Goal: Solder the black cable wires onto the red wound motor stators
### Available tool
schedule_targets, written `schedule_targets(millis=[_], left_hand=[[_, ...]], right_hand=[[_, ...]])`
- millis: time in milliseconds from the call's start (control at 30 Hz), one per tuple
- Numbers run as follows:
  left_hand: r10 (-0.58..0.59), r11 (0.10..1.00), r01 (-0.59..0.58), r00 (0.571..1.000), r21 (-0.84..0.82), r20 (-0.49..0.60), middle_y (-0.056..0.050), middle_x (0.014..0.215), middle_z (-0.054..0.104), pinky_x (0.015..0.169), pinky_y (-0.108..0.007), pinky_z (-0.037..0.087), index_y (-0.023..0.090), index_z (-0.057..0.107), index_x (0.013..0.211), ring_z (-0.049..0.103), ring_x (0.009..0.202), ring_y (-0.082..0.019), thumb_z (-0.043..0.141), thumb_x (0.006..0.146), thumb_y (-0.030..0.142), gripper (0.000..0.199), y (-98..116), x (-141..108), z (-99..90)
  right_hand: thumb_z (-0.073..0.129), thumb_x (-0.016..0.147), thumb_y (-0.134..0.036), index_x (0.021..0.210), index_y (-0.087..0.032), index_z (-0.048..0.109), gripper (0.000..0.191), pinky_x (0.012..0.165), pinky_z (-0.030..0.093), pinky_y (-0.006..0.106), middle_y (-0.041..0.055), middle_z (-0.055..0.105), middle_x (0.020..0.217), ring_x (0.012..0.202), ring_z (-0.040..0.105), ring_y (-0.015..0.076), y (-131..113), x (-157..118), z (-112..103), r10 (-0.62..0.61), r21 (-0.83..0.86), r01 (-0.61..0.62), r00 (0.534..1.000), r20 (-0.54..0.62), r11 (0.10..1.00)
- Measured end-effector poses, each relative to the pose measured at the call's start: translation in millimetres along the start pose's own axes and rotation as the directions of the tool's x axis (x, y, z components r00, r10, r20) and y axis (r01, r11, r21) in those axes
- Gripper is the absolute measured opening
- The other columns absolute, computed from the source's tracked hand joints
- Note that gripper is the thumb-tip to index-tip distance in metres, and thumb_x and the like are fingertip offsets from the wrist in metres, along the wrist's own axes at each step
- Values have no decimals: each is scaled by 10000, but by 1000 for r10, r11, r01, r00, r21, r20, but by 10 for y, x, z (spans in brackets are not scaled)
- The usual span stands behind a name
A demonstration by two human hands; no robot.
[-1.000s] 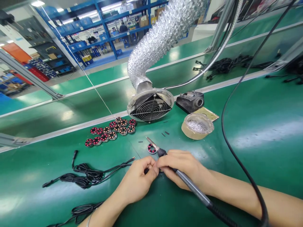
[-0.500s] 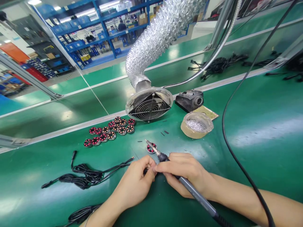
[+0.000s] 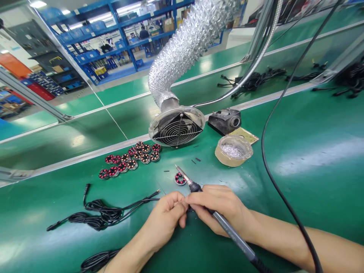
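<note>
My right hand [image 3: 223, 206] is closed around a soldering iron [image 3: 234, 232], whose tip points away from me to the upper left. The iron's metal end passes over the edge of a small round motor stator [image 3: 176, 181] with red windings; I cannot tell whether they touch. My left hand [image 3: 169, 212] is pinched shut, its fingertips meeting those of my right hand. Whatever lies between them is hidden. Black cables [image 3: 105, 214] lie coiled to the left of my left hand, with bare wire ends close to its knuckles.
Several more stators [image 3: 132, 164] sit grouped at the back left. A fume extractor [image 3: 178, 131] on a foil duct [image 3: 182, 57] stands behind. To the right are a round tub [image 3: 231, 159] of metal shavings, a black iron holder [image 3: 226, 120] and a hanging black cord [image 3: 265, 148].
The whole view has shifted slightly left. The fingers of my left hand have rolled a little, and the black piece seen between them before is now hidden. The soldering iron stays in my right hand.
</note>
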State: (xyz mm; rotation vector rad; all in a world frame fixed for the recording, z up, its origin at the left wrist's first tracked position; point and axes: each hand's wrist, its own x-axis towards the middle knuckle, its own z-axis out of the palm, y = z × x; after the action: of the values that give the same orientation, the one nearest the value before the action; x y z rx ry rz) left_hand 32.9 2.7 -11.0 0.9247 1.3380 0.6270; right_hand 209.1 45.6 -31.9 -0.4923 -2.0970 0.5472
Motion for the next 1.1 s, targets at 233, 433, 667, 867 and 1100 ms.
schedule_targets(millis=[233,433,667,867,1100], left_hand=[[6,999,-9,998,-39,-65,96,419,429,500,-226,259,218,465,642,232,423,-78,598,745,491,320,-34,-30,19],[30,999,-25,988,37,-154,83,445,434,490,-235,240,216,471,645,271,452,-88,563,764,503,324,-61,4,49],[56,996,-43,981,75,-185,72,466,455,495,-240,244,215,461,649,323,459,-93,550,799,526,356,-108,-1,76],[58,997,-45,979,70,-196,63,483,479,505,-242,257,213,469,671,359,471,-100,564,801,542,366,-98,-1,103],[36,997,-20,979,81,-202,63,490,481,505,-241,250,215,458,687,344,474,-100,540,824,501,328,-124,-7,103]], right_hand=[[498,783,-41,1035,-191,576,304,651,513,225,3,669,785,664,631,125,-5,13,23,156,160,-170,983,96,972],[475,794,-39,1026,-192,587,300,668,537,229,16,689,798,682,653,131,26,19,76,164,76,-161,986,-29,984],[497,880,-47,1091,-185,618,280,646,537,231,23,713,815,679,656,131,14,26,-61,114,52,-112,993,-38,992],[505,926,-176,1222,-187,611,315,535,437,250,-3,599,682,575,537,137,-28,14,-345,80,103,-74,995,-52,992],[489,778,-132,881,-210,597,168,502,397,258,3,604,679,537,525,135,-51,1,-450,177,246,-171,984,-3,954]])
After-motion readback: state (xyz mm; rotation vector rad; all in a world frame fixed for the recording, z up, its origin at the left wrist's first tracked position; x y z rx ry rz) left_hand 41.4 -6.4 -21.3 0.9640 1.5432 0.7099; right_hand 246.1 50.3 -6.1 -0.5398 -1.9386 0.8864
